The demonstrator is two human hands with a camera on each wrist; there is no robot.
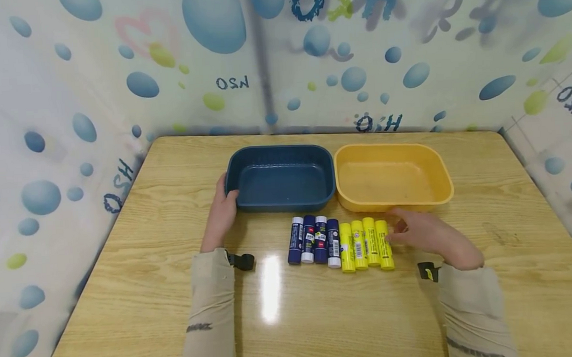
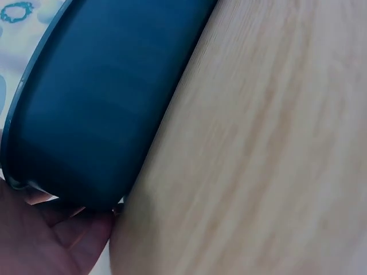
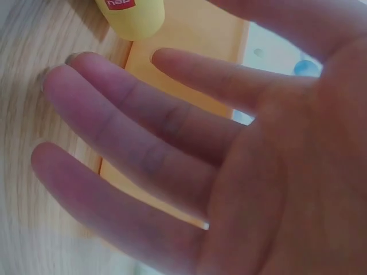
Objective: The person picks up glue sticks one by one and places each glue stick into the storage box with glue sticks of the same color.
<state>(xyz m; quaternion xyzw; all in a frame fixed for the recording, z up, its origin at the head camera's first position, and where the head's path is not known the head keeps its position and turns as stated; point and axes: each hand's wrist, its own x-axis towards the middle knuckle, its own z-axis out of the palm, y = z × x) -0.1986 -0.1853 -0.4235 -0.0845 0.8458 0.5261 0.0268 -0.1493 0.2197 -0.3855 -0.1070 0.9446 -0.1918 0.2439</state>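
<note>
My left hand (image 1: 221,211) grips the left end of a dark blue plastic bin (image 1: 284,186); the thumb lies over its rim, and the fingers curl against the outer wall in the left wrist view. A row of glue sticks lies in front of the bins: several dark blue glue sticks (image 1: 320,240) with white ends on the left, several yellow glue sticks (image 1: 371,242) on the right. Beside the rightmost yellow one is my right hand (image 1: 427,233), its fingers loosely spread in the right wrist view. Whether a fingertip touches that stick I cannot tell.
A yellow plastic bin (image 1: 393,181) stands against the right end of the blue bin. Both sit toward the back of a wooden table (image 1: 322,322). Patterned walls (image 1: 270,60) rise behind and at both sides.
</note>
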